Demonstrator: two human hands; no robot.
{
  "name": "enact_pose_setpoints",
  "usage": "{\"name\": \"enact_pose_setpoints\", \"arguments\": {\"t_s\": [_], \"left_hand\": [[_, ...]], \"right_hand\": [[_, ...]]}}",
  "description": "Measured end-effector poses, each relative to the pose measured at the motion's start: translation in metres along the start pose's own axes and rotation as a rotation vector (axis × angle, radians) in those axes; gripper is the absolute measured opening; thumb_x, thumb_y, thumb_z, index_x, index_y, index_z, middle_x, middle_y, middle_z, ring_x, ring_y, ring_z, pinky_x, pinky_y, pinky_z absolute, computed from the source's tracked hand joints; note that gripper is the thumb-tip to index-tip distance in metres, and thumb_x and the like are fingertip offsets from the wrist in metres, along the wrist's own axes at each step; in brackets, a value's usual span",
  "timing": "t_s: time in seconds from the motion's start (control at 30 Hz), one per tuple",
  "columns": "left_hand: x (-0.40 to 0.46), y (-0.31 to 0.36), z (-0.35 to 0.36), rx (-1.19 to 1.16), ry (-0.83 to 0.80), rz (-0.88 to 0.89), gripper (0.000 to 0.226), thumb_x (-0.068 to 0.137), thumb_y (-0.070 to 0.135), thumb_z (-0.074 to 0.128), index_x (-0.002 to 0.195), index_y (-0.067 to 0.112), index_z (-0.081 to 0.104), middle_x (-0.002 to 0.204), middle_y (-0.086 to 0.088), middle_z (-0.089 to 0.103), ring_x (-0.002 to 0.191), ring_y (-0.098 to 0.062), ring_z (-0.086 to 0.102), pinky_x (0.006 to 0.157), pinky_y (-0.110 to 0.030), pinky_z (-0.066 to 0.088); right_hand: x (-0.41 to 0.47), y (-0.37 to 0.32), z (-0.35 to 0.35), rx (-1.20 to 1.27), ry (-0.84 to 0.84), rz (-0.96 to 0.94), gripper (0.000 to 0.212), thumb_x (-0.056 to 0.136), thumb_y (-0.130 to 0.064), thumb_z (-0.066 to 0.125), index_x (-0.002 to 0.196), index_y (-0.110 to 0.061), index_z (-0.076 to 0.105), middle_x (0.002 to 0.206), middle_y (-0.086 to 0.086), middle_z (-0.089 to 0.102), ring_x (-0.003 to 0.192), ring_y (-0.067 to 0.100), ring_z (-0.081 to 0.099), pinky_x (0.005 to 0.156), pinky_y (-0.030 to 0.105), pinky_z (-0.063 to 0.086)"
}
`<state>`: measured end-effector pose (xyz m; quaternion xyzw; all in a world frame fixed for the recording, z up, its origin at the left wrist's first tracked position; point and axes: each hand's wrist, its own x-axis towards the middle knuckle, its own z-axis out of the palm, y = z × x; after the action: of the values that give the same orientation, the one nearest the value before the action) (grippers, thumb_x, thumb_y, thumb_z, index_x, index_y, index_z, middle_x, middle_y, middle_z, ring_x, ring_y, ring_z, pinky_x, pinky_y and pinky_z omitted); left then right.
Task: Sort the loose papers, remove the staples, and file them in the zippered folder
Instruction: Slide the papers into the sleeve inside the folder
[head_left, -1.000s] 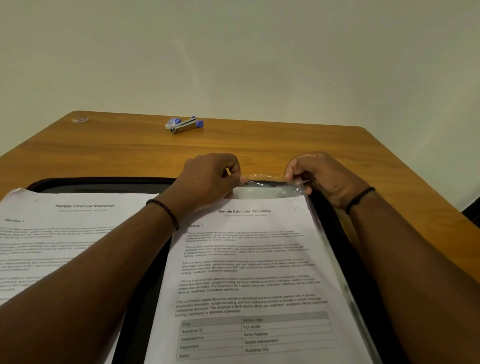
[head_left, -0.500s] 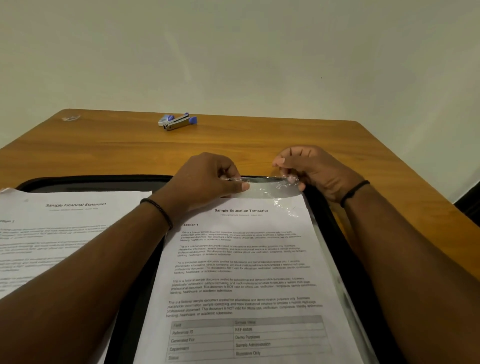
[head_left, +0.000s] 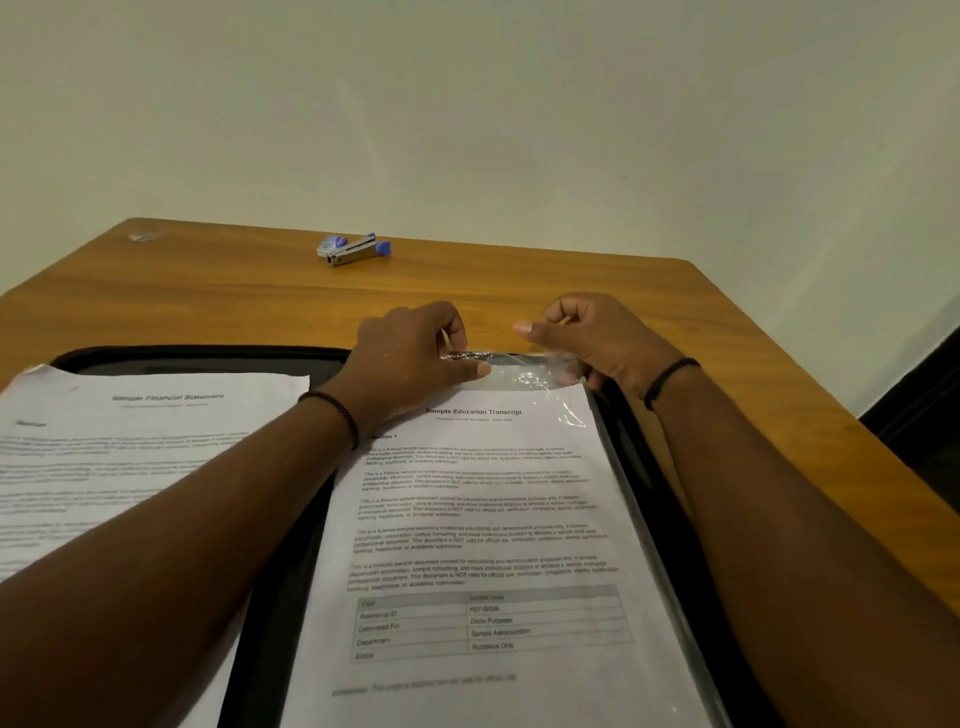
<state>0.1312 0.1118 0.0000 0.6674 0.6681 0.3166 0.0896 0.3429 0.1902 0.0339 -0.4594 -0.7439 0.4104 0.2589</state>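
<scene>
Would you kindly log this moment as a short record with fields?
left hand: pinches top edge of clear sleeve
right hand: pinches same edge, farther right
sleeve holds: Sample Education Transcript
beside it, left: Sample Financial Statement
under both: open black folder
far table edge: staple remover, untouched
table: wooden

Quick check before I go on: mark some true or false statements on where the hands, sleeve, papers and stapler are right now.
1. Both hands, left hand and right hand, pinch the clear plastic sleeve at its top edge. True.
2. The stapler lies inside the black folder. False: it lies on the wooden table, beyond the folder.
3. The Education Transcript lies right of the Financial Statement. True.
4. The right hand holds the stapler. False: it pinches the sleeve.
</scene>
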Motion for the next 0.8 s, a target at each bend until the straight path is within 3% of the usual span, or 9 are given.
{"name": "enact_pose_setpoints", "arguments": {"t_s": [0.17, 0.3, 0.4, 0.53, 0.7, 0.8], "left_hand": [[-0.020, 0.007, -0.009, 0.389, 0.162, 0.029, 0.051, 0.085, 0.057, 0.067, 0.121, 0.023, 0.056, 0.121, -0.007, 0.051, 0.112, -0.028, 0.047, 0.092, -0.044, 0.035], [-0.050, 0.019, -0.010, 0.436, 0.033, 0.011, 0.062, 0.089, 0.062, 0.057, 0.137, 0.024, 0.046, 0.139, -0.007, 0.044, 0.125, -0.028, 0.043, 0.103, -0.047, 0.032], [-0.070, 0.032, -0.004, 0.347, -0.178, 0.032, 0.075, 0.093, 0.069, 0.043, 0.153, 0.028, 0.027, 0.163, -0.004, 0.023, 0.148, -0.026, 0.023, 0.118, -0.052, 0.019], [-0.076, 0.042, 0.012, 0.378, -0.386, 0.082, 0.076, 0.094, 0.074, 0.023, 0.158, 0.034, 0.014, 0.168, 0.005, 0.006, 0.155, -0.022, 0.001, 0.122, -0.056, 0.005], [-0.076, 0.043, 0.012, 0.409, -0.390, 0.076, 0.074, 0.095, 0.074, 0.021, 0.158, 0.036, 0.013, 0.168, 0.005, 0.004, 0.155, -0.023, 0.000, 0.122, -0.056, 0.003], [-0.077, 0.042, 0.013, 0.431, -0.391, 0.079, 0.071, 0.096, 0.071, 0.015, 0.158, 0.037, 0.010, 0.169, 0.003, 0.002, 0.155, -0.023, -0.001, 0.122, -0.055, 0.004]], "right_hand": [[-0.028, -0.004, -0.009, -0.082, -0.083, 0.107, 0.053, 0.078, -0.054, 0.076, 0.098, -0.007, 0.060, 0.073, 0.003, 0.069, 0.053, 0.010, 0.058, 0.051, 0.026, 0.051], [-0.044, -0.002, -0.019, 0.010, -0.193, 0.306, 0.036, 0.084, -0.036, 0.078, 0.099, -0.007, 0.062, 0.069, 0.003, 0.071, 0.052, 0.011, 0.061, 0.049, 0.023, 0.052], [-0.050, -0.001, -0.015, 0.002, -0.142, 0.403, 0.027, 0.084, -0.024, 0.079, 0.099, -0.002, 0.070, 0.072, 0.006, 0.071, 0.050, 0.010, 0.061, 0.045, 0.021, 0.050], [-0.054, 0.003, -0.008, 0.092, 0.015, 0.448, 0.014, 0.088, -0.018, 0.075, 0.086, -0.005, 0.069, 0.067, 0.005, 0.061, 0.041, 0.009, 0.054, 0.043, 0.020, 0.045], [-0.055, 0.007, -0.003, 0.103, 0.072, 0.424, 0.017, 0.088, -0.014, 0.074, 0.089, 0.002, 0.070, 0.069, 0.008, 0.062, 0.045, 0.013, 0.051, 0.043, 0.022, 0.044], [-0.062, 0.000, -0.002, 0.077, 0.036, 0.437, 0.024, 0.092, -0.023, 0.071, 0.092, 0.001, 0.069, 0.070, 0.009, 0.062, 0.043, 0.013, 0.049, 0.040, 0.021, 0.043]]}}
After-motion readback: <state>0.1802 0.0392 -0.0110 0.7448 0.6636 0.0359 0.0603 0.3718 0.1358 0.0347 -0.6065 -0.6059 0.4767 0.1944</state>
